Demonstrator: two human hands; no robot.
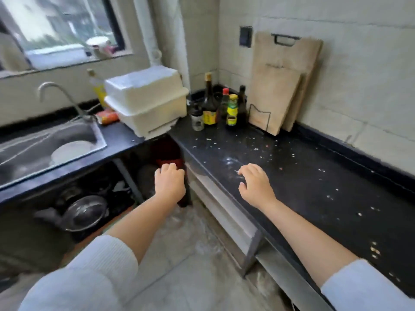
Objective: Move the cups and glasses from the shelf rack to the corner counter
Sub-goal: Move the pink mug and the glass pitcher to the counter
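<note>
Both of my arms reach forward in the head view. My left hand point(170, 182) hovers in the gap below the counter corner, fingers curled loosely, holding nothing; it is in front of a dark red object point(170, 161) under the counter. My right hand point(254, 183) hangs just over the front part of the black corner counter point(303, 176), fingers spread and bent, with nothing in it. No cups, glasses or shelf rack can be made out. The counter surface is speckled with white crumbs.
A white lidded box point(147, 98) sits at the counter corner. Sauce bottles point(210, 102) cluster behind it, next to wooden cutting boards point(280, 86) leaning on the wall. A steel sink point(45, 149) with a faucet is at left; pots point(86, 212) lie below.
</note>
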